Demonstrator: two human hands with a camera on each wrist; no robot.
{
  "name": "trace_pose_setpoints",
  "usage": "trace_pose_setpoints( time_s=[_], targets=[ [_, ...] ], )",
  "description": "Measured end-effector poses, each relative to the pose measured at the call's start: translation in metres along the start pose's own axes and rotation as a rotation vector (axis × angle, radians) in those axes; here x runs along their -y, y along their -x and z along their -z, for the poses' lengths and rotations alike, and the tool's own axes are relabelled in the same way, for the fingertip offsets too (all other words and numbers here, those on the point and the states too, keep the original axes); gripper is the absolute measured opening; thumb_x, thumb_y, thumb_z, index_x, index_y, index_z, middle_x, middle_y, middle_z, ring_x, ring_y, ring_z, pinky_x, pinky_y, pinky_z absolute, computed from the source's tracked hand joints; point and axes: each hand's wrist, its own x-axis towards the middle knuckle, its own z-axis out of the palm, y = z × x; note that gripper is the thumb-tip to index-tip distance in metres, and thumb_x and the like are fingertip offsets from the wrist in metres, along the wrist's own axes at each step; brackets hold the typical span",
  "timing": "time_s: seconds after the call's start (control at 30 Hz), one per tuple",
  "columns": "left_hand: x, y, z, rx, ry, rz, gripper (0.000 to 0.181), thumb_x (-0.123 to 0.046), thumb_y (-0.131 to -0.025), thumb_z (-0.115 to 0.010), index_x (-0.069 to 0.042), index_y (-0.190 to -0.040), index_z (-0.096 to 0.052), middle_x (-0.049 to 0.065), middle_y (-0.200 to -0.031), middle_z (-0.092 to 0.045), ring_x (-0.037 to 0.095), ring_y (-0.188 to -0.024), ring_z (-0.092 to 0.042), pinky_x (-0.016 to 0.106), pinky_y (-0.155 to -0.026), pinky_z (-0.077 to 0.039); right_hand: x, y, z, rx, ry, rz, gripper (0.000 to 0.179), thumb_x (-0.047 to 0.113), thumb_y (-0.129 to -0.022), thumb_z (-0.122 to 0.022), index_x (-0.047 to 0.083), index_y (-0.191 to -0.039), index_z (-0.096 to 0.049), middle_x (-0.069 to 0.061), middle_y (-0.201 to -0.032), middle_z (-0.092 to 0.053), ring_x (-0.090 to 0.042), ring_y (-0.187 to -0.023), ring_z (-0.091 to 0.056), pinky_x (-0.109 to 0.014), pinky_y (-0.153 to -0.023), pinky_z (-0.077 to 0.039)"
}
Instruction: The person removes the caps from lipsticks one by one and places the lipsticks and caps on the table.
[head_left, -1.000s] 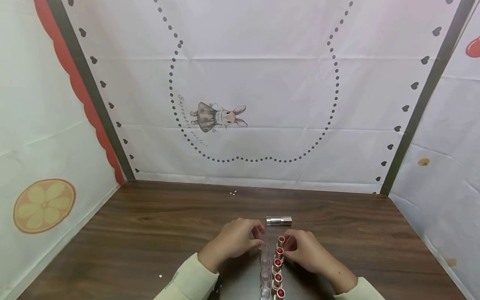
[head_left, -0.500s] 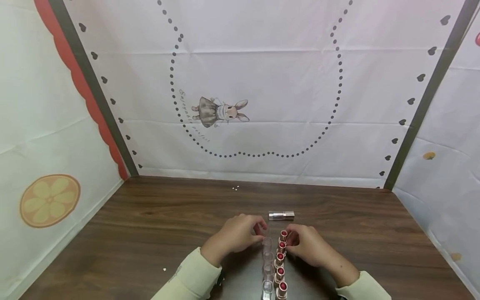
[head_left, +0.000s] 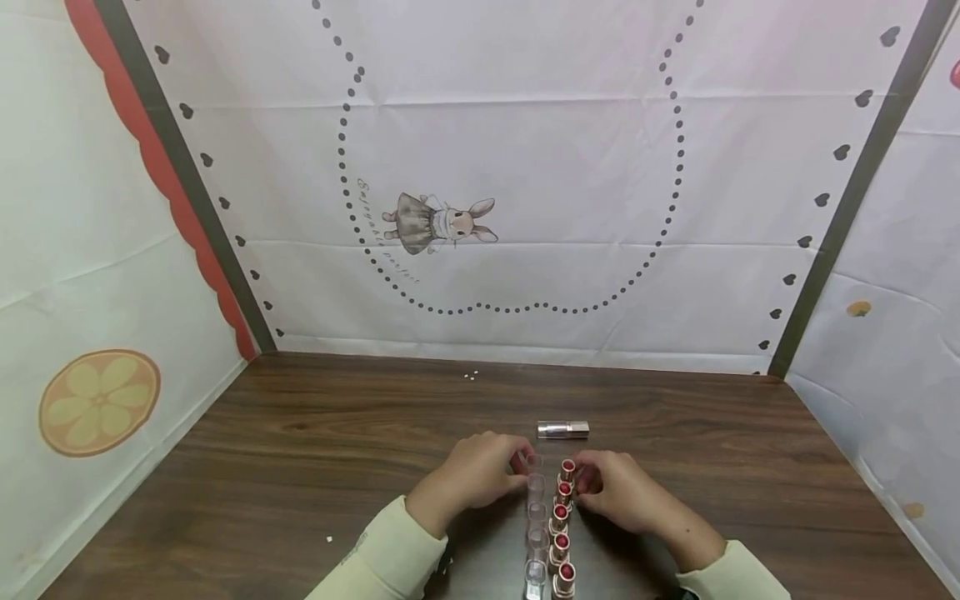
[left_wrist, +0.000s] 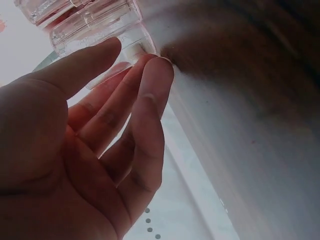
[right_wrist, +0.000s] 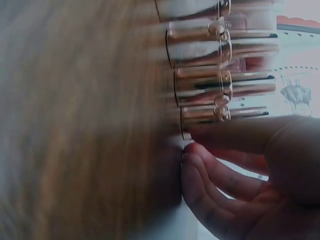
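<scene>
My left hand (head_left: 480,471) is at the far end of a row of clear lipstick caps (head_left: 537,512). Its thumb and fingertips lie on either side of the farthest cap (left_wrist: 132,42) and pinch it. To the right stands a parallel row of several upright open lipsticks (head_left: 561,518) with red tips and rose-gold bodies. My right hand (head_left: 618,490) is at that row's far end, its thumb and fingers curled about the farthest lipstick (head_left: 567,468). In the right wrist view the thumb partly covers this lipstick's body (right_wrist: 200,114).
A capped silver lipstick (head_left: 562,430) lies on its side beyond both rows on the dark wooden table (head_left: 337,417). Small white bits (head_left: 471,376) lie near the back edge, with another white bit (head_left: 329,539) at the left. Printed cloth walls (head_left: 510,167) surround the table.
The head view has shifted slightly, then steadied. My left fingertips have drawn slightly closer about the farthest cap. The rows look the same, and the right hand has barely moved.
</scene>
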Motion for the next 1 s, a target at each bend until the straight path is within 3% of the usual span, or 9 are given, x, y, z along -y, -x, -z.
trace_pose_setpoints(
  time_s=[0.3,0.5,0.73,0.87,1.0],
  targets=[
    [-0.002,0.001,0.0,0.0,0.001,-0.002,0.018,-0.028,-0.086,-0.077,-0.023,-0.102,-0.071,-0.017,-0.087,-0.072,0.004,-0.083,-0.066,0.032,-0.076,-0.05,0.002,0.002,0.012,0.009,0.041,-0.043,0.027,-0.002,-0.08,-0.074,0.003,-0.106,-0.07,0.002,-0.077,-0.069,-0.002,-0.069,-0.06,-0.022,-0.063,-0.049],
    [0.0,0.002,-0.001,-0.016,-0.016,0.006,0.016,-0.028,-0.085,-0.078,-0.023,-0.099,-0.071,-0.017,-0.086,-0.071,0.003,-0.08,-0.065,0.031,-0.073,-0.05,0.003,-0.013,0.027,-0.095,0.197,-0.053,0.014,0.002,-0.083,-0.075,0.003,-0.096,-0.072,-0.002,-0.083,-0.071,-0.01,-0.074,-0.064,-0.028,-0.067,-0.053],
    [0.002,0.004,-0.005,-0.03,-0.03,0.017,0.014,-0.029,-0.083,-0.079,-0.024,-0.093,-0.071,-0.019,-0.082,-0.07,0.003,-0.077,-0.064,0.029,-0.069,-0.048,-0.003,-0.033,0.032,-0.165,0.452,-0.007,0.022,0.009,-0.08,-0.08,0.005,-0.1,-0.073,-0.009,-0.095,-0.069,-0.027,-0.089,-0.065,-0.044,-0.08,-0.054],
    [0.0,0.003,-0.004,-0.038,-0.029,0.016,0.013,-0.029,-0.083,-0.08,-0.025,-0.091,-0.07,-0.019,-0.081,-0.07,0.003,-0.076,-0.064,0.029,-0.067,-0.048,-0.007,-0.043,0.032,-0.152,0.531,0.022,0.027,0.011,-0.079,-0.082,0.004,-0.103,-0.073,-0.01,-0.098,-0.069,-0.03,-0.093,-0.065,-0.047,-0.084,-0.054],
    [-0.002,0.003,-0.002,-0.037,-0.027,0.02,0.014,-0.029,-0.082,-0.08,-0.025,-0.09,-0.07,-0.02,-0.08,-0.07,0.003,-0.077,-0.064,0.03,-0.068,-0.048,-0.011,-0.051,0.03,-0.091,0.515,0.012,0.03,0.01,-0.079,-0.082,0.003,-0.107,-0.072,-0.01,-0.103,-0.071,-0.03,-0.097,-0.067,-0.047,-0.087,-0.054]
  ],
)
